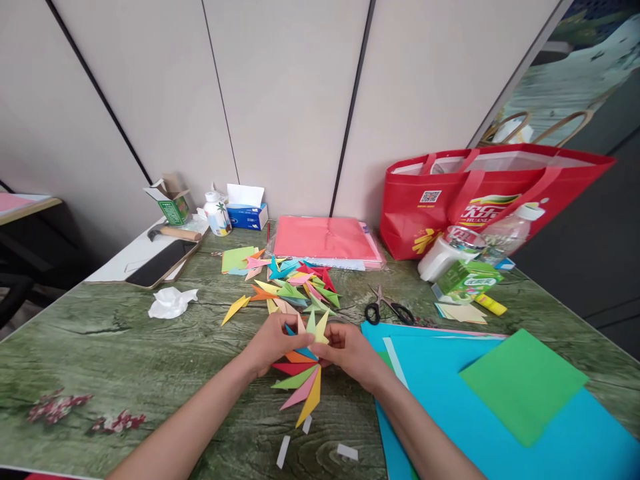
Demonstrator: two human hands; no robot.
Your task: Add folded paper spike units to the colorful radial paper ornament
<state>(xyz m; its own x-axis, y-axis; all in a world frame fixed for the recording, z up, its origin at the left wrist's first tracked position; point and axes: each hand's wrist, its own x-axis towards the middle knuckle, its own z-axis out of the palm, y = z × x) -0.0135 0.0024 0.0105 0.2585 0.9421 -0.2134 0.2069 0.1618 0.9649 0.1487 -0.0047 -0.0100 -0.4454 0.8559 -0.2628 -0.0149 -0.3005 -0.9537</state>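
Between my two hands is a fan-shaped folded-paper ornament made of pointed pieces in yellow, pink, green, red, orange and blue. My left hand pinches its upper left side, thumb across the blue piece. On the upper right, my right hand grips it by the pale yellow piece. Fingertips of both hands nearly meet at the top, and they hide part of the joins. Just beyond lies a pile of loose folded paper pieces in many colours. Several small white paper strips lie below the ornament.
Black-handled scissors lie right of the pile. Blue paper sheets with a green square cover the right side. A red bag stands behind a green box. To the left are a crumpled tissue, a phone and a hammer.
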